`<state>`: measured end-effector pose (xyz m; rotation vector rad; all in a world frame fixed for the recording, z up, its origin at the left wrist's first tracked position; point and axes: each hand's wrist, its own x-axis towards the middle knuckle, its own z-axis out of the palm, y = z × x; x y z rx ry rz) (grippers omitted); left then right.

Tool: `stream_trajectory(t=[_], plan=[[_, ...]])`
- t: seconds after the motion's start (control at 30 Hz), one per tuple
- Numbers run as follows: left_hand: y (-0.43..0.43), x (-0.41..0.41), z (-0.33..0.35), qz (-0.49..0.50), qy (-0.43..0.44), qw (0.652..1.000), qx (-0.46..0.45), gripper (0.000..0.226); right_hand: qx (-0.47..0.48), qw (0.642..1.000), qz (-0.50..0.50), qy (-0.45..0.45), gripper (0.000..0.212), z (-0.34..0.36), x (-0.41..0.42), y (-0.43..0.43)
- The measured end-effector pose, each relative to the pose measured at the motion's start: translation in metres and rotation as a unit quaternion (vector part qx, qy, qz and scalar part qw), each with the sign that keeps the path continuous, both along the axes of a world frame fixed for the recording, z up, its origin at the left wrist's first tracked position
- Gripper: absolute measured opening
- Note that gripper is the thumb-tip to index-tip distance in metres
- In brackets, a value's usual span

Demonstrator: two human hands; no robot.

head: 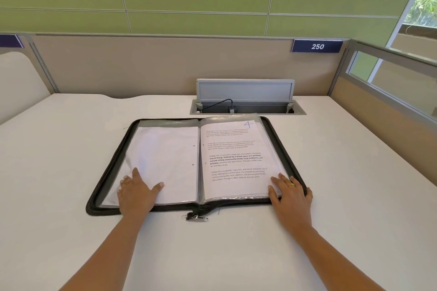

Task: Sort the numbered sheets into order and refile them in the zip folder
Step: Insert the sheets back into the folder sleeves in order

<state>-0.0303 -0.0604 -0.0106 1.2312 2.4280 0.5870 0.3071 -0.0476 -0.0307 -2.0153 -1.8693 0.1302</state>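
Sorting looks unstarted: left grip (137, 192) and right grip (289, 192) flat, empty, on open zip folder (106, 211); likely next, pull sheet 4 (234, 156) under right grip.

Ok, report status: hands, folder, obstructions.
Left hand flat on blank page. Right hand flat on sheet 4. Folder open, unzipped. Cable hatch open behind, clear of folder.

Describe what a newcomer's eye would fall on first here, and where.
The open black zip folder lies centred on the desk, a sheet marked 4 on its right side. The left hand and right hand rest flat on its near corners. A blue sign reading 250 sits on the partition behind.
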Motion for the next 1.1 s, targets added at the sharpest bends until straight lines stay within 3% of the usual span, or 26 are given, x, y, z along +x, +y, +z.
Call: stream_trajectory(t=[0.2, 0.3, 0.37, 0.5, 0.63, 0.7, 0.8, 0.87, 0.97, 1.03, 1.1], plan=[[-0.003, 0.032, 0.019, 0.014, -0.134, 0.978, 0.159, 0.061, 0.009, 1.000, 0.011, 0.004, 0.047, 0.000, 0.001, 0.000], [-0.001, 0.056, 0.043, -0.002, -0.326, 0.912, 0.248, 0.052, 0.046, 0.998, 0.023, 0.035, 0.059, 0.001, 0.001, -0.001], [-0.002, 0.077, 0.058, -0.080, -0.416, 0.861, 0.283, 0.043, 0.069, 0.995, 0.033, 0.070, 0.073, 0.001, 0.001, -0.003], [-0.008, 0.109, 0.071, -0.296, -0.431, 0.832, 0.186, 0.045, 0.106, 0.978, 0.044, 0.174, 0.071, 0.006, 0.001, -0.008], [-0.009, 0.107, 0.061, -0.314, -0.446, 0.832, 0.105, 0.032, 0.129, 0.959, 0.063, 0.242, 0.066, 0.008, 0.002, -0.011], [-0.007, 0.095, 0.048, -0.253, -0.414, 0.865, 0.124, 0.022, 0.166, 0.953, 0.077, 0.241, 0.064, 0.006, 0.003, -0.010], [-0.002, 0.061, 0.024, -0.115, -0.209, 0.959, 0.151, 0.033, 0.215, 0.952, 0.086, 0.202, 0.057, 0.003, 0.004, -0.006], [-0.001, 0.032, 0.010, -0.049, -0.073, 0.990, 0.111, 0.053, 0.225, 0.959, 0.092, 0.144, 0.053, -0.001, 0.004, -0.004], [-0.006, -0.001, -0.002, 0.016, 0.051, 0.999, 0.006, 0.088, 0.127, 0.985, 0.095, 0.065, 0.064, -0.006, 0.003, -0.001], [-0.009, -0.009, -0.003, 0.040, 0.053, 0.998, -0.020, 0.104, 0.053, 0.995, 0.082, 0.037, 0.075, -0.009, 0.003, 0.001], [-0.009, -0.011, -0.005, 0.048, 0.052, 0.997, -0.034, 0.111, 0.031, 0.997, 0.070, 0.022, 0.072, -0.010, 0.003, 0.003]])
